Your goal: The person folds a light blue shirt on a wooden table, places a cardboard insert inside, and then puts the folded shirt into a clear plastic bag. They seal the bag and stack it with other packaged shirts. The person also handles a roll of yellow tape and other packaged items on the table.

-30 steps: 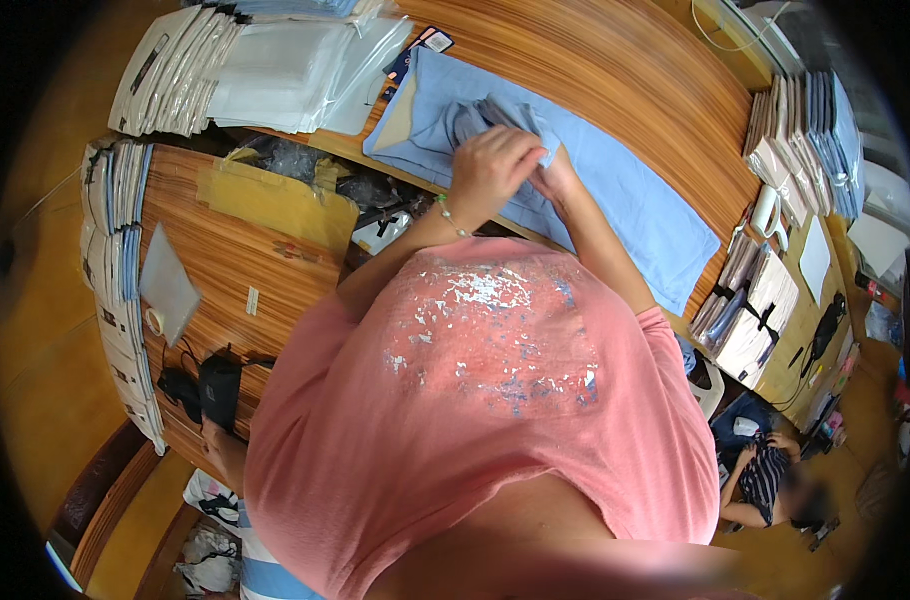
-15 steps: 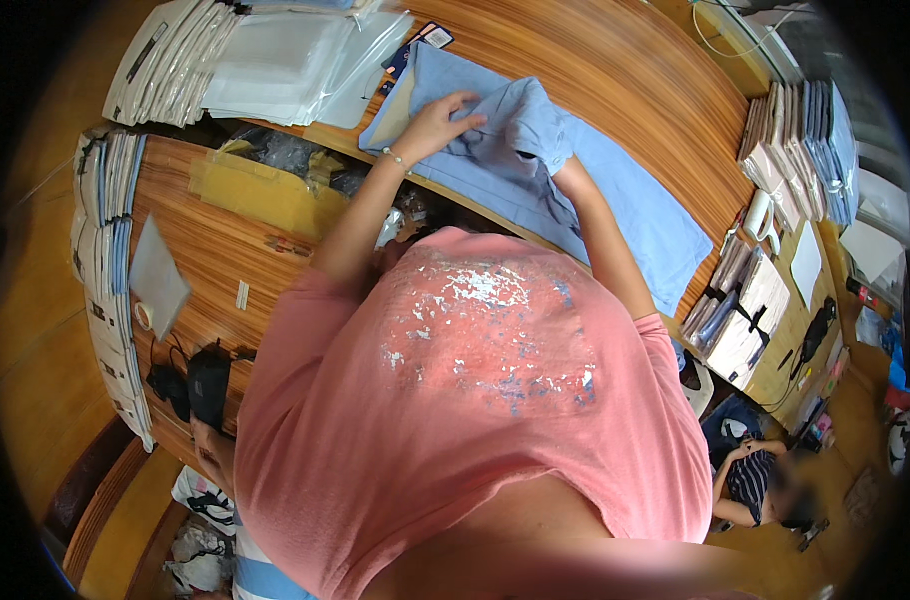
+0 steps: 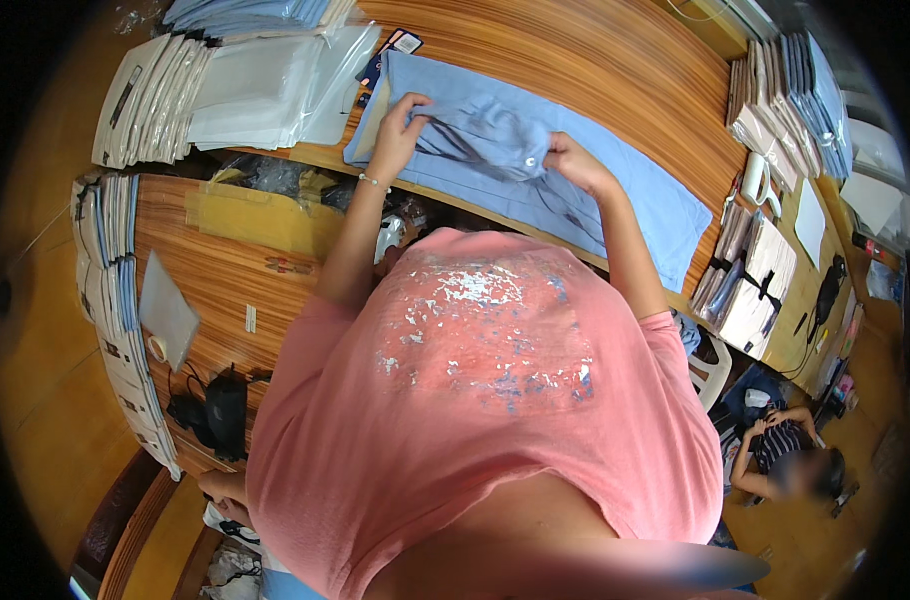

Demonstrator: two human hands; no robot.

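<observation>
In the head view, shows a light-blue garment (image 3: 635,185) lying on the wood-grain tabletop (image 3: 575,45), along its near edge and ahead of the chest. Runs with its long axis aslant, from upper left down to lower right, pointing one end toward the clear plastic sleeves (image 3: 255,90) and the other toward the ribbon-tied bundle (image 3: 765,290). Bears a crumpled, gathered portion on top, left of the middle, drawn out between both hands roughly along the same slant. Pinches the left end of that gathered cloth between thumb and fingers of the left hand (image 3: 400,130); grips its right end in the closed fingers of the right hand (image 3: 580,165), just beside a small white button (image 3: 531,161).

As to labels, includes a dark tag (image 3: 405,42) with a white panel just beyond the garment's upper-left corner, near the plastic sleeves, with markings too small to make out. Shows a dark band on the packed stack (image 3: 125,110) at upper left, and smaller dark marks on the overlapping packages (image 3: 125,345) down the left side, likewise too small to read. Displays a flaked white-and-blue print across the pink shirt (image 3: 455,440), too broken to read as words.
</observation>
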